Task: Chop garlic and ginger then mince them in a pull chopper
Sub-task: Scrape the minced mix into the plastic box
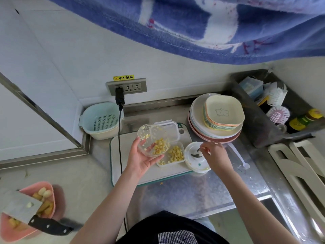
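My left hand [140, 160] holds the clear chopper bowl [152, 140] tilted over a small rectangular clear container [173, 163] on the white cutting board [123, 155]. Yellow chopped garlic and ginger pieces [161, 147] lie at the bowl's lower rim, and more pieces [175, 154] sit in the container. The white chopper lid [197, 158] lies upside down at the board's right edge. My right hand [215, 152] pinches the dark blade piece [196, 154] on that lid.
A cleaver [26, 211] rests across a pink dish of garlic cloves and ginger [44, 199] at the lower left. A colander basket [102, 120], a plugged cable [120, 138], stacked plates [218, 120] and a tray of brushes [277, 103] surround the board. A container lid [167, 127] lies behind the bowl.
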Tool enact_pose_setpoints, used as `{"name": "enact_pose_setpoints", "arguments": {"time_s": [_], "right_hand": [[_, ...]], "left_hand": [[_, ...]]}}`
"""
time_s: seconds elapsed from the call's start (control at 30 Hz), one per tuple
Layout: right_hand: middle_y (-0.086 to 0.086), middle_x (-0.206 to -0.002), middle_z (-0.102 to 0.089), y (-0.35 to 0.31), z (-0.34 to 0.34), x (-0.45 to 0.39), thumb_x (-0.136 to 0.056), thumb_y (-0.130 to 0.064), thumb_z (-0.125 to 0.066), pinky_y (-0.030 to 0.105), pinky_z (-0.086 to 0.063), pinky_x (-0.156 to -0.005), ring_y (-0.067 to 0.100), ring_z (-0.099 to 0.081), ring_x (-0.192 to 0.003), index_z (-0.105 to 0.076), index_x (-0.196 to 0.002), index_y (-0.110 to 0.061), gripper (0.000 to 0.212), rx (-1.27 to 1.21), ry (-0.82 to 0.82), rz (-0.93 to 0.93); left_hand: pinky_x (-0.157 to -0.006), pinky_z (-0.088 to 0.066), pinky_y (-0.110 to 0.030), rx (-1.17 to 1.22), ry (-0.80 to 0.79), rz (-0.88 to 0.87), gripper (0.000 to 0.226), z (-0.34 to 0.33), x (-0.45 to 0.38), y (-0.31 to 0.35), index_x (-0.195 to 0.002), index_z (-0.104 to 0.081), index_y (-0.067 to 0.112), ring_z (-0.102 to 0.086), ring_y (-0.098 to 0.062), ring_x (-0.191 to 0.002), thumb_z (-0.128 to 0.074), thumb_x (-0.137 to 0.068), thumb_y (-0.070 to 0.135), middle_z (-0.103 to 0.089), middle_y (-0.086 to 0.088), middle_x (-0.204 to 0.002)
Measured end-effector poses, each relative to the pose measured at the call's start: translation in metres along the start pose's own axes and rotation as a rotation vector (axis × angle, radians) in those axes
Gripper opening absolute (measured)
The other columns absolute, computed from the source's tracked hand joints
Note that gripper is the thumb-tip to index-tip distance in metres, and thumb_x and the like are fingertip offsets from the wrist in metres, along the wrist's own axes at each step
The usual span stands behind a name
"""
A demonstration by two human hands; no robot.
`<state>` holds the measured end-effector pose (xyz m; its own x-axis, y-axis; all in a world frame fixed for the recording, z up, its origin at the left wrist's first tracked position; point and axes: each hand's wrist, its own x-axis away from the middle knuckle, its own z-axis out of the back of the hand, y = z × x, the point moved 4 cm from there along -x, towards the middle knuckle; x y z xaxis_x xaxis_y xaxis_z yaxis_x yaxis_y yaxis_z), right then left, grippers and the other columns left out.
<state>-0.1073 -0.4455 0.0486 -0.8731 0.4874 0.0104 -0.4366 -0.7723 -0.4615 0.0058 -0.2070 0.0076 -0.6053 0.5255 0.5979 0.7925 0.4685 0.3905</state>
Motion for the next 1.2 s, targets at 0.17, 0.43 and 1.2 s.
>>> {"name": "enact_pose_setpoints", "arguments": {"time_s": [0.17,0.43,1.2], "right_hand": [[0.005,-0.092,-0.069,0.001,-0.003,0.003,-0.09,-0.015,-0.061,0.033,-0.044,-0.076,0.023,-0.055,-0.094,-0.071,-0.098,-0.012,0.013,0.016,-0.013,0.001],[0.008,-0.096,-0.068,-0.002,-0.01,0.003,-0.091,-0.019,-0.059,0.034,-0.045,-0.077,0.028,-0.057,-0.096,-0.071,-0.104,-0.019,0.017,0.099,-0.064,-0.044],[0.012,-0.137,-0.05,0.121,0.012,-0.004,-0.092,-0.009,-0.049,0.043,-0.039,-0.101,0.033,-0.043,-0.127,-0.043,-0.139,-0.015,0.048,0.177,-0.137,-0.587]], "left_hand": [[-0.067,-0.057,-0.052,0.014,0.009,-0.009,0.067,0.0,-0.001,0.0,-0.13,-0.047,0.016,-0.062,-0.049,-0.103,-0.065,-0.075,0.05,-0.055,-0.025,-0.126],[-0.067,-0.058,-0.052,0.003,0.004,-0.014,0.068,-0.007,0.001,0.002,-0.129,-0.047,0.016,-0.062,-0.049,-0.103,-0.066,-0.073,0.05,-0.055,-0.024,-0.126],[-0.067,-0.058,-0.053,-0.123,0.025,0.028,0.061,-0.019,-0.002,-0.004,-0.124,-0.053,0.019,-0.066,-0.045,-0.098,-0.066,-0.073,0.051,-0.061,-0.021,-0.121]]}}
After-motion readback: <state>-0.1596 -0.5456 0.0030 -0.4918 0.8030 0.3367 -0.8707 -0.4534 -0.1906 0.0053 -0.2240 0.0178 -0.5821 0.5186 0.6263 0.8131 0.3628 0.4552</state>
